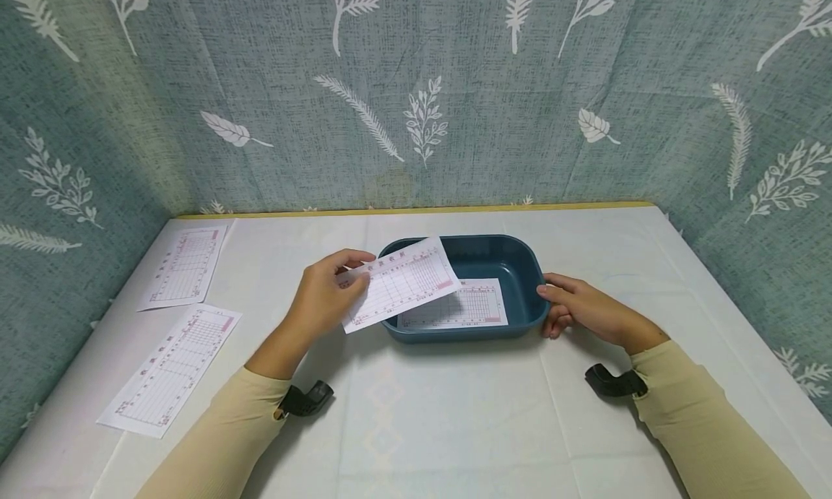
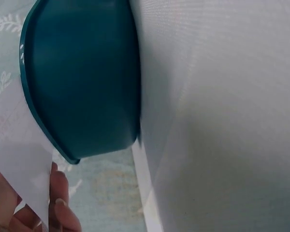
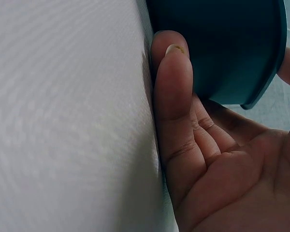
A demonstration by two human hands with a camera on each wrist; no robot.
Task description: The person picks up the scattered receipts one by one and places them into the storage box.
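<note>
A white receipt slip (image 1: pixel 404 279) with red print is pinched between the thumb and fingers of my left hand (image 1: pixel 328 289). Tilted, it hangs over the left part of a dark teal rectangular plastic tub (image 1: pixel 464 334), and its right corner overlaps another receipt slip (image 1: pixel 484 304) lying inside. At the tub's right end, my right hand (image 1: pixel 585 307) holds the rim with the thumb, while its fingers lie against the outer wall. In the right wrist view, the lower fingers (image 3: pixel 174 92) rest low beside the tub wall (image 3: pixel 227 53), close to the table.
Two more receipt slips, one farther back (image 1: pixel 185 264) and one nearer (image 1: pixel 172 369), lie on the left of the white-covered table (image 1: pixel 455 419). A yellow strip (image 1: pixel 416 211) runs along its back edge. Leaf-patterned grey-green cloth (image 1: pixel 273 73) stands behind and at both sides.
</note>
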